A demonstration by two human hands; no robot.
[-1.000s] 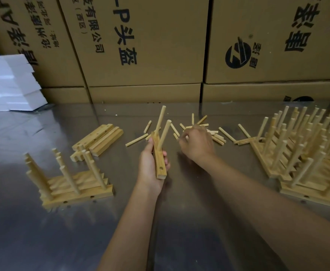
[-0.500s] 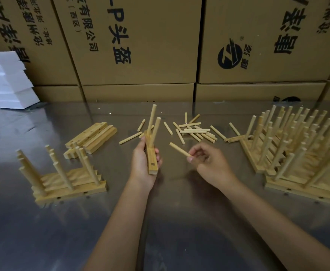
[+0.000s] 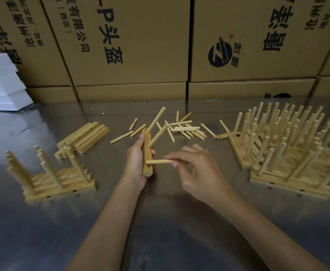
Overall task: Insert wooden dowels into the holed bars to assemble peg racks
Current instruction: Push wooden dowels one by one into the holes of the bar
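Note:
My left hand (image 3: 135,161) grips a holed wooden bar (image 3: 147,169) upright in the middle of the table; two dowels stick out of the bar's upper part, slanting up to the right. My right hand (image 3: 197,171) pinches a third dowel (image 3: 158,161) between thumb and fingertips. That dowel lies level, and its left tip touches the bar's right face near the lower end. Loose dowels (image 3: 183,130) lie scattered behind the hands. A pile of empty holed bars (image 3: 84,137) lies at the left rear.
A few finished peg racks (image 3: 60,182) lie stacked at the near left. A large stack of finished racks (image 3: 289,153) fills the right side. Cardboard boxes (image 3: 133,45) wall off the back of the steel table (image 3: 42,231). White foam blocks (image 3: 1,85) sit far left.
My right hand took one dowel from the loose pile, carried it toward me and turned it level against the bar's lower part. My left hand has kept its grip on the bar.

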